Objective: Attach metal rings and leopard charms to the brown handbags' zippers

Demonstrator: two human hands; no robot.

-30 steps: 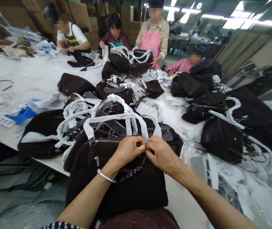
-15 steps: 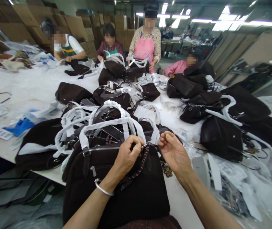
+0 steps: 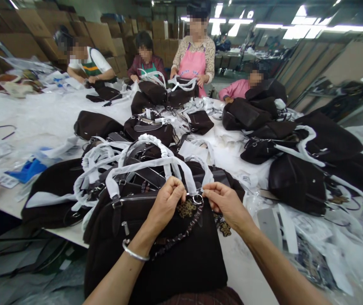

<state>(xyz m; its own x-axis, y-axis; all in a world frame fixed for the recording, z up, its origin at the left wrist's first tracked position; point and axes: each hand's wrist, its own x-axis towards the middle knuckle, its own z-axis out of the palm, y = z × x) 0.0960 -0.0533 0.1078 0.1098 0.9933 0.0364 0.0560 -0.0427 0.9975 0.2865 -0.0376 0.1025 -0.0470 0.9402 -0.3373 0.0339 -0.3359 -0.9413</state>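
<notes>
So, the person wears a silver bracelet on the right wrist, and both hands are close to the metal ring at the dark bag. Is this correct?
Not quite: the head view shows the silver bracelet on the left wrist, not the right. The left hand and right hand are indeed close to the metal ring.

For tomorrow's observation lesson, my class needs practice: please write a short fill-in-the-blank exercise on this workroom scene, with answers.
1. A silvery bangle circles the camera wearer's ____ wrist.
2. The standing co-worker wears a ____ apron.
3. The raised handle of the nearest bag is wrapped in ____ material.
4. Between the left hand and right hand shows a metal ____.
Missing words: left; pink; white; ring.
</notes>
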